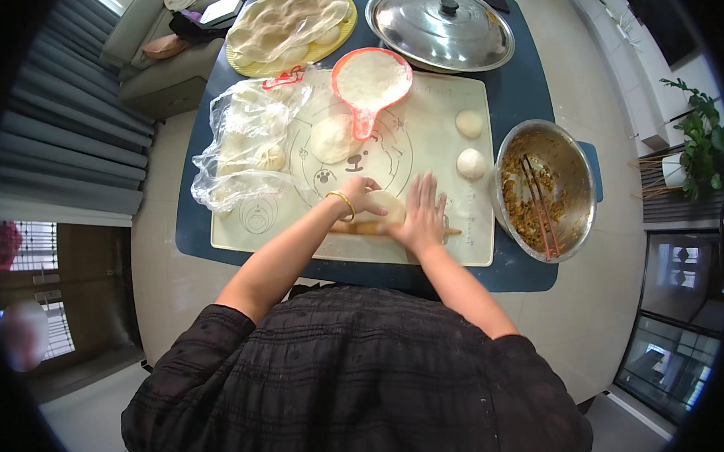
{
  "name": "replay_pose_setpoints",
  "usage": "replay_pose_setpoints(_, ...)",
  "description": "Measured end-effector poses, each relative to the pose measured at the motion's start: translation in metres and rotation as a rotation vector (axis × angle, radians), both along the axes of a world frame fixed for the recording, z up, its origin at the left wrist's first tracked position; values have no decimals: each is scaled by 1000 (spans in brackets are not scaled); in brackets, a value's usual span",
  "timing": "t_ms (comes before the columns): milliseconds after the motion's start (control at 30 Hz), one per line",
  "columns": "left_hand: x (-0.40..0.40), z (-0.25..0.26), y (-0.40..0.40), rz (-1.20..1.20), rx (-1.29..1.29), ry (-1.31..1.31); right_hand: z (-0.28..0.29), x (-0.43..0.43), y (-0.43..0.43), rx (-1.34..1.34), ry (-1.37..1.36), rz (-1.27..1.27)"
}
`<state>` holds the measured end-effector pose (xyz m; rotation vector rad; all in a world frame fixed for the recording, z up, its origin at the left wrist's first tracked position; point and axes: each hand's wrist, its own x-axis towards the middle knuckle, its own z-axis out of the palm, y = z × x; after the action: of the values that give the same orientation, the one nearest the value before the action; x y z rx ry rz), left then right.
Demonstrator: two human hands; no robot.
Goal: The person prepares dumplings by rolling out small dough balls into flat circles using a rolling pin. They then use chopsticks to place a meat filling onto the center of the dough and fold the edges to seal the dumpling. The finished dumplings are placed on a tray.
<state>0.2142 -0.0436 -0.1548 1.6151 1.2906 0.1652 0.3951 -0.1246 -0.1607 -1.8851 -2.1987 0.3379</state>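
Note:
My left hand (363, 197), with a gold bangle at the wrist, pinches the edge of a flattened dough disc (389, 204). Flat across a wooden rolling pin (362, 228) lies my right hand (423, 219), its palm over the pin and its fingers stretched forward. The pin's tapered tip pokes out to the right of that hand. Both hands are above a pale silicone pastry mat (266, 234) with printed drawings. Beyond them sit a larger flattened dough round (335, 140) and a red-rimmed scoop of flour (372, 80). Two dough balls (470, 163) rest at the mat's right side.
Clear plastic film (245, 144) covers pleated buns on the left. A steel bowl of filling (545, 190) with chopsticks (539, 205) stands right. At the back are a lidded steel pan (440, 31) and a yellow tray (345, 34) of dough under a cloth-like cover (285, 20).

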Motion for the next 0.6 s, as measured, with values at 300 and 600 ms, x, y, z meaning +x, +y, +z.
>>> replay_pose_setpoints(300, -2, 18, 8, -161, 71, 149, 15, 10, -67, -160, 36, 134)
replay_pose_setpoints(600, 7, 23, 21, -361, 85, 257, 1, -8, 5, -56, 5, -43)
